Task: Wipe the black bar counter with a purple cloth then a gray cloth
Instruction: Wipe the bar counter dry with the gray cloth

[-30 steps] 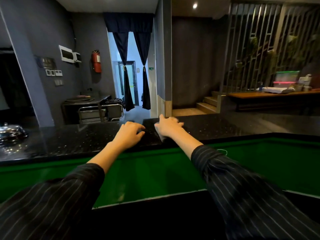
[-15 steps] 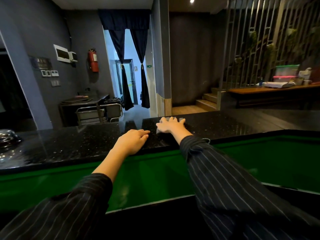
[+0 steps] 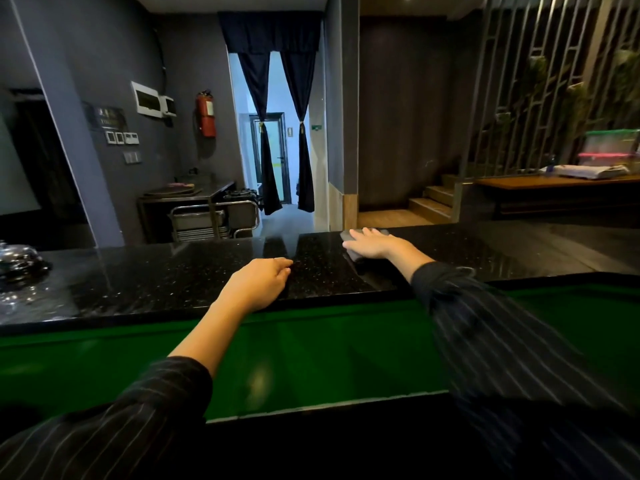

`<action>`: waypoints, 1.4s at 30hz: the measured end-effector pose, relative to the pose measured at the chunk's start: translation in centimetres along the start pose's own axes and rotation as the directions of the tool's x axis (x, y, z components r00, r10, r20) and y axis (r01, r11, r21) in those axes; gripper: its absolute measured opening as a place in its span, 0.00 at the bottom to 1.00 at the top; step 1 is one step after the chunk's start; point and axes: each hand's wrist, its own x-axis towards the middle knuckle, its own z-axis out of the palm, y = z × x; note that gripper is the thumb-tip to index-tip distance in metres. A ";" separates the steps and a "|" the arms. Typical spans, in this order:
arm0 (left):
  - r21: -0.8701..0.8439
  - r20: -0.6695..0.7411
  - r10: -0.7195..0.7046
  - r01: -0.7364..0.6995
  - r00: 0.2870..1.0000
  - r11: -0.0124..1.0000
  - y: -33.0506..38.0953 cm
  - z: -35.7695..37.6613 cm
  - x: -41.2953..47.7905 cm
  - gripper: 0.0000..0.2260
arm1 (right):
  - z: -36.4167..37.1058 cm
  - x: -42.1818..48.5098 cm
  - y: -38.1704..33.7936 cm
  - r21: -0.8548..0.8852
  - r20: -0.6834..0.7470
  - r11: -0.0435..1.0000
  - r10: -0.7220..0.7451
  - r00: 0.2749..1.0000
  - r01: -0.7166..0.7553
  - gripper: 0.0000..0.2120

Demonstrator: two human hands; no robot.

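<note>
The black speckled bar counter (image 3: 156, 282) runs across the view. My right hand (image 3: 372, 244) lies flat near its far edge, palm down, pressing a gray cloth (image 3: 346, 234). Only the cloth's edges show around the fingers. My left hand (image 3: 258, 282) rests on the counter's near edge, fingers loosely curled, holding nothing. No purple cloth is in view.
A shiny metal dome (image 3: 19, 259) stands on the counter at the far left. Below the counter's near edge lies a green surface (image 3: 311, 355). Beyond the counter are a steel trolley (image 3: 211, 221), a pillar (image 3: 341, 133) and steps (image 3: 433, 202).
My right hand has slid the cloth away from me toward the counter's far edge and to the right. My left hand has stayed on the near edge.
</note>
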 end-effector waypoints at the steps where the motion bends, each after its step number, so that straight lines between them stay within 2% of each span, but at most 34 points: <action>1: 0.006 -0.013 -0.009 0.010 1.000 1.000 0.1 0.1 0.1 0.18 | 0.0 1.0 -0.7 -0.005 -0.007 1.000 0.027 1.000 -0.027 0.33; 3: 0.022 -0.063 -0.021 0.023 0.998 0.999 0.2 0.2 0.1 0.18 | 0.3 2.8 -3.0 -0.025 -0.052 0.997 0.065 0.997 -0.067 0.34; 5: 0.035 -0.126 -0.038 0.043 0.991 0.998 0.3 0.1 0.0 0.17 | 0.8 3.5 -6.4 -0.036 -0.084 0.999 0.028 0.996 -0.031 0.34; 10: 0.005 -0.251 -0.155 0.161 0.956 0.987 0.8 -0.5 -1.0 0.15 | 2.5 2.5 -13.8 -0.073 -0.016 0.963 -0.263 0.965 0.261 0.33; 14: -0.037 -0.238 -0.181 0.178 0.954 0.983 1.5 -0.6 -1.9 0.17 | 1.4 0.6 -10.3 -0.093 0.032 0.904 -0.416 0.909 0.417 0.28; 16: -0.049 -0.227 -0.186 0.179 0.956 0.983 1.6 -0.5 -2.1 0.19 | 0.5 1.3 -6.8 -0.059 0.002 0.929 -0.367 0.930 0.366 0.26; 19: -0.025 -0.239 -0.188 0.187 0.953 0.982 1.6 -0.2 -2.0 0.20 | -0.7 2.4 -2.7 -0.023 0.012 0.984 -0.174 0.985 0.174 0.27; 23: 0.014 -0.266 -0.175 0.185 0.948 0.983 1.5 -0.2 -1.6 0.20 | -0.7 6.1 -4.4 -0.050 0.033 0.999 0.017 0.999 -0.015 0.33; 26: 0.025 -0.267 -0.168 0.181 0.949 0.983 1.3 -0.3 -1.3 0.19 | 0.5 10.2 -8.0 -0.090 0.083 0.993 -0.075 0.994 0.082 0.38; 29: 0.015 -0.247 -0.178 0.187 0.953 0.982 1.1 -0.6 -1.3 0.20 | 2.1 11.3 -12.8 -0.103 0.043 0.977 -0.183 0.982 0.186 0.40; 31: 0.000 -0.231 -0.189 0.195 0.954 0.981 1.1 -0.9 -1.5 0.20 | 2.2 8.0 -14.5 -0.081 0.042 0.973 -0.213 0.976 0.216 0.39; 34: -0.018 -0.212 -0.187 0.187 0.959 0.982 1.2 -1.1 -2.0 0.21 | 1.4 4.5 -12.3 -0.030 0.076 0.953 -0.300 0.951 0.303 0.31; 38: -0.017 -0.206 -0.189 0.190 0.960 0.982 1.3 -1.0 -2.3 0.21 | -0.6 0.5 -4.0 0.004 0.019 0.979 -0.205 0.978 0.205 0.28; 42: 0.000 -0.225 -0.184 0.189 0.957 0.982 1.5 -0.9 -2.0 0.19 | -0.9 -2.2 2.4 0.006 -0.034 1.000 0.024 0.999 -0.024 0.30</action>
